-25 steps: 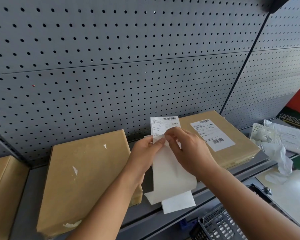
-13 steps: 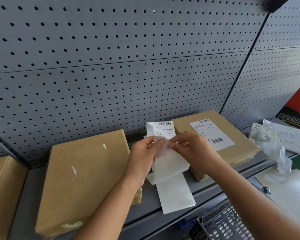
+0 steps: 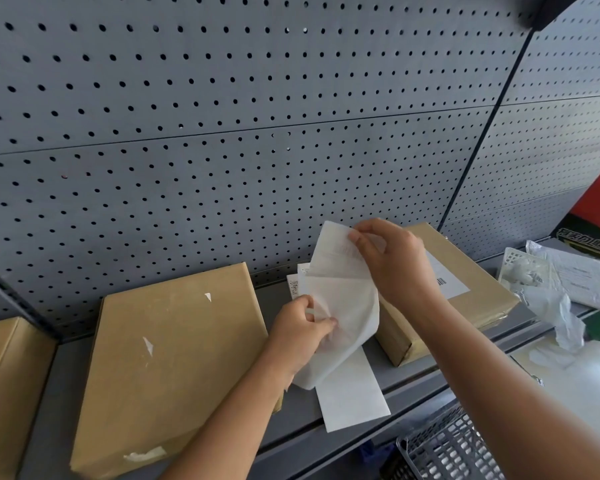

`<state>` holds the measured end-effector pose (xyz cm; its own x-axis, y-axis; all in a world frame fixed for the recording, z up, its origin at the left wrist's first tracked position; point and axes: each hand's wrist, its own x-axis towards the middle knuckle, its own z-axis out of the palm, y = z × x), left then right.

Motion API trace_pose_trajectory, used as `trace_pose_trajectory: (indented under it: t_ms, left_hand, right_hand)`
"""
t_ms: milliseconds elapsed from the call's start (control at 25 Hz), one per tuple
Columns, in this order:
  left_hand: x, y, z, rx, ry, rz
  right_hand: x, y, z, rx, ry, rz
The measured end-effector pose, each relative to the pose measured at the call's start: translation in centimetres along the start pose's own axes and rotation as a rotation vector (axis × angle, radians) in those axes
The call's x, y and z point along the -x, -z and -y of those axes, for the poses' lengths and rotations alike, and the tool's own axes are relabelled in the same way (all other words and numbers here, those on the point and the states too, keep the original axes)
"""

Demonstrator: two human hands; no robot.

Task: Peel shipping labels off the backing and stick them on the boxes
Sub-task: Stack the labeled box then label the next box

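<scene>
"Paper, thin and white, in both hands. The right hand (image 3: 392,268) pinches the top corner of the label (image 3: 336,252) between thumb and fingertips and holds it up toward the far wall, print showing faintly through its back."

"And the left?"

"The left hand (image 3: 297,329) is curled on the backing strip (image 3: 350,306), thumb and forefinger clamping it lower down and nearer. The strip's tail lies on the grey shelf (image 3: 63,393)."

"So which step?"

"Peeling, I'd say. The label looks partly off, its lower edge seemingly joined to the backing between the hands."

"Where does it go?"

"The box on the right (image 3: 482,306) carries a label already, half hidden behind the right wrist. The bare box (image 3: 174,358) to the left, just beside the left forearm, has only torn white scraps on it. That looks the likely target."

"What does the next move need?"

"A pull up and away with the right hand until the sheet comes free, the left anchoring the backing. Then carry the label left, sticky side down, without letting it fold — thin stock like this probably grabs its own glue. Lay one edge first, then smooth across."
</scene>
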<state>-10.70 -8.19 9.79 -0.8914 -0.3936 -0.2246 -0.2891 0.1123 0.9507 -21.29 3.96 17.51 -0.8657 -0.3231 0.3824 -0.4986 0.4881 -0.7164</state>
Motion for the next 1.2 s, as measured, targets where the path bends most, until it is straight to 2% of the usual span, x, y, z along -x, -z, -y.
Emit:
trace_pose_trajectory:
  t_ms: [80,240,400,640,1080,1200]
  left_hand:
    - [-0.1,-0.1,-0.1,-0.059,0.039,0.021]
    - [-0.4,0.6,-1.2,0.226,0.091,0.099]
    - [-1.5,1.7,-2.6,0.362,-0.009,-0.029]
    - [-3.0,0.7,-2.1,0.325,0.046,-0.191]
    - [-6.3,-1.1,-0.2,0.199,0.189,-0.239]
    - [-6.7,-1.1,0.1,0.127,0.212,-0.244]
  right_hand:
    - [-0.6,0.0,0.6,0.011,0.06,-0.042]
    - [-0.4,-0.5,1.0,0.026,0.188,-0.062]
    - [0.9,-0.6,1.0,0.006,0.251,-0.023]
    - [1.2,-0.1,1.8,-0.047,0.267,-0.029]
    - [0.7,1.5,3.5,-0.108,0.344,-0.171]
    - [0.6,1.7,3.3,-0.127,0.345,-0.149]
